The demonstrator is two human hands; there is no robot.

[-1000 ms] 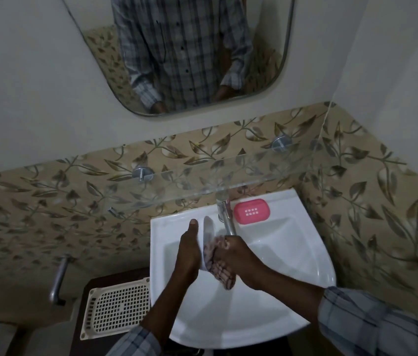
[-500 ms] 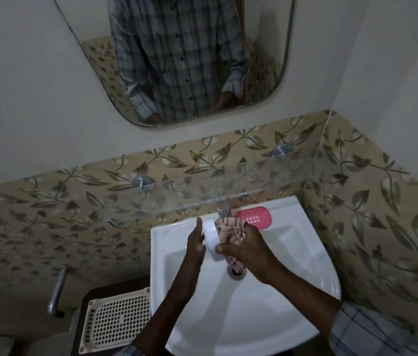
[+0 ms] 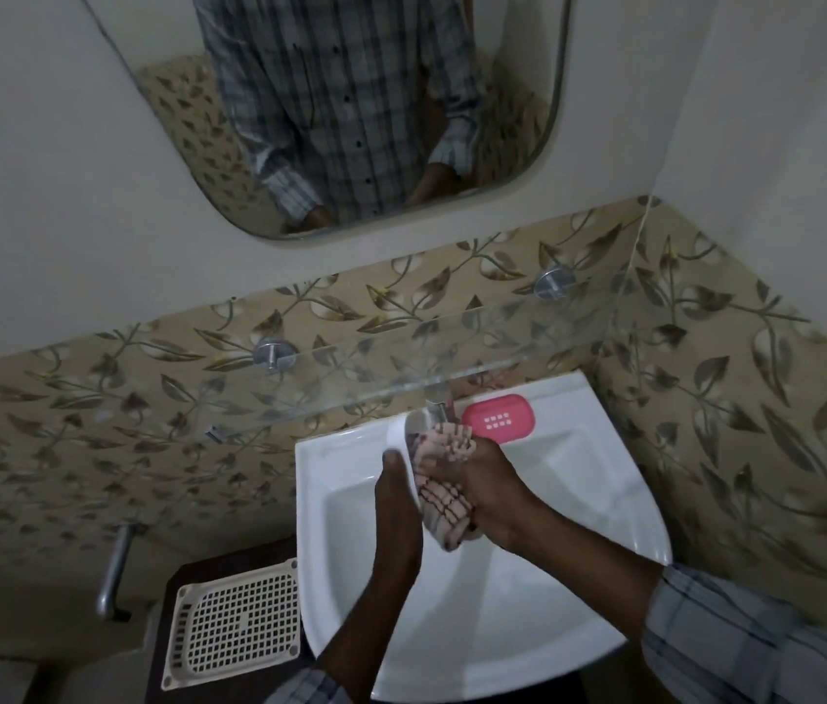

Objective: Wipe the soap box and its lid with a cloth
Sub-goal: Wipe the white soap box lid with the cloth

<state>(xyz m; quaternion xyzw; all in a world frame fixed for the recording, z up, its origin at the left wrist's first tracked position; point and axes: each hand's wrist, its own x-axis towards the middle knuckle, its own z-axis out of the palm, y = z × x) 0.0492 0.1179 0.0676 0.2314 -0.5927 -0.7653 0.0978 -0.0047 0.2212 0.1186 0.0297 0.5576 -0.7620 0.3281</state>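
Note:
My left hand (image 3: 396, 505) holds a white soap-box part (image 3: 399, 439) upright on its edge over the white sink (image 3: 574, 505); I cannot tell whether it is the box or the lid. My right hand (image 3: 490, 492) grips a pink patterned cloth (image 3: 439, 480) and presses it against the white part's inner face. A pink soap-box part (image 3: 500, 416) with small white slots lies on the sink's back ledge, just right of the tap (image 3: 436, 402).
A glass shelf (image 3: 401, 368) on metal pegs juts out above the tap. A cream perforated tray (image 3: 236, 624) lies on a dark stand left of the sink. A metal handle (image 3: 114, 571) sticks out at lower left. A mirror (image 3: 350, 109) hangs above.
Both hands, with the white part and cloth, rose toward the tap and then came back down a little. The cloth has shifted against the white part.

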